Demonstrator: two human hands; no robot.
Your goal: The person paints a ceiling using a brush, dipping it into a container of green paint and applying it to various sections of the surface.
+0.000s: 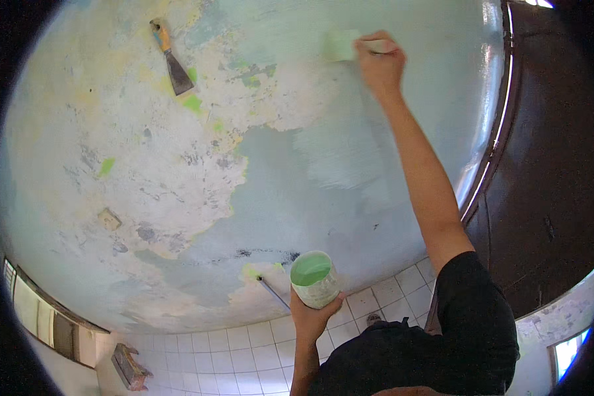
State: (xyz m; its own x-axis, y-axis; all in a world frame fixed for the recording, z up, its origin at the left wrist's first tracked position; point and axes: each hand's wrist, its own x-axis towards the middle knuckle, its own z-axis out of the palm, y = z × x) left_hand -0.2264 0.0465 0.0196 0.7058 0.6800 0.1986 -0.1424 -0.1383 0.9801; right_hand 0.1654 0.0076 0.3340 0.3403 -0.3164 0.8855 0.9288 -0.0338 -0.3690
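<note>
My left hand [310, 317] is closed round a whitish, paint-smeared tub [318, 296] with pale green paint [311, 269] inside. Up at the wall, my right hand [381, 63] grips a paintbrush [380, 46]; its pale handle end pokes out of the fist. The brush head is blurred by motion and lies against the wall, over a light green patch. Around it the wall [270, 191] is faded blue-green, with a large bare whitish area to the left. A wooden-handled scraper [175, 69] hangs on that area, far from both hands.
A small box-like fitting [109, 219] sits on the wall at left. One blue pole [273, 294] leans near the tub. White floor tiles [244, 360] run along the wall's foot, with a worn wooden stool [131, 367] at lower left. A dark brown door [541, 152] stands at right.
</note>
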